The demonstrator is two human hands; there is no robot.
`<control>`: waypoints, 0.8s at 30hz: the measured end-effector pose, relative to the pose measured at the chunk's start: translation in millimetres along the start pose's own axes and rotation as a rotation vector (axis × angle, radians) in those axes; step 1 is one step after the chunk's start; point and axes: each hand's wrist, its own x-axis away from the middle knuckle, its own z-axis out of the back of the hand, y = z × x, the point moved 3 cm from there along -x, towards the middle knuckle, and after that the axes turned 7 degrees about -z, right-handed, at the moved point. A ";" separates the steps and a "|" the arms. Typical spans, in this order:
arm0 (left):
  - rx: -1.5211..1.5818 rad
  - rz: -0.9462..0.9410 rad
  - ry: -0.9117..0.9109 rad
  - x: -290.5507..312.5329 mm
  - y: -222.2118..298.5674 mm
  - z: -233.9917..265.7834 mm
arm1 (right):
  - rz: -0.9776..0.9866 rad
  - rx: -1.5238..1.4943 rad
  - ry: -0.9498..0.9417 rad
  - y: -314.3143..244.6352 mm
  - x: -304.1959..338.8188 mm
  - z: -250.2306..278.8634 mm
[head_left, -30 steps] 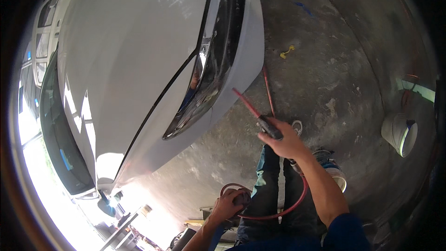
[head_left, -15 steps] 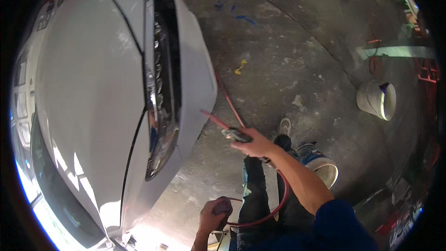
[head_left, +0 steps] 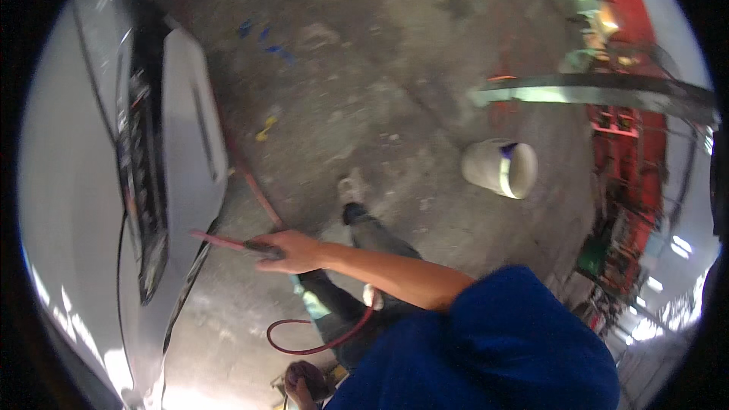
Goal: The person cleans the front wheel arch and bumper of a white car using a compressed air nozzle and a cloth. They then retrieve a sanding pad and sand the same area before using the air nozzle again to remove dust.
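Note:
My right hand [head_left: 292,252] is closed around a dark air blow gun [head_left: 264,251], blurred by motion. A red tube [head_left: 219,240] sticks out from it toward the bumper [head_left: 190,118] of a white car [head_left: 64,175], without visibly touching it. Below that hand, a red hose [head_left: 323,347] hangs in a loop across my legs. Low in the picture, my left hand [head_left: 301,395] grips a wadded brownish-purple cloth [head_left: 306,376]; the lower edge cuts this hand off.
A white bucket [head_left: 486,168] lies tipped on the concrete floor [head_left: 395,68]. Blue scraps [head_left: 279,53] and a yellow scrap [head_left: 266,129] are scattered ahead. Another red hose length [head_left: 258,193] crosses the floor beside the bumper. A pale beam [head_left: 547,94] and red equipment [head_left: 638,152] stand at right.
The view has swung right, so the car and bucket sit further left in it. My right hand still holds the blow gun, and my left the cloth, now lower in the picture.

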 end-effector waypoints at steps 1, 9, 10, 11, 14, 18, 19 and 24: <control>0.412 -0.179 -0.130 -3.1 -15.5 -23.5 | 0.123 0.088 0.079 -4.8 -5.9 -2.4; 0.244 -0.042 0.979 189.0 -178.1 -211.1 | 0.174 0.371 -0.596 -178.9 63.4 -102.1; 0.148 0.051 1.102 192.4 -176.1 -230.8 | 0.200 0.390 -0.684 -187.8 74.4 -117.3; 0.051 0.151 1.210 192.9 -169.6 -249.5 | 0.215 0.403 -0.726 -194.4 88.5 -116.5; 0.016 0.308 1.505 180.8 -151.2 -347.2 | 0.169 0.368 -0.725 -198.0 101.7 -102.9; 0.258 0.315 1.725 163.9 -229.4 -464.6 | 0.122 0.326 -0.796 -154.0 129.3 -70.0; 0.320 0.360 1.803 145.7 -266.8 -513.6 | 0.091 0.390 -0.811 -118.1 129.7 -51.9; 0.728 0.448 2.004 99.5 -329.4 -679.8 | 0.022 0.585 -0.985 -51.1 207.4 -43.4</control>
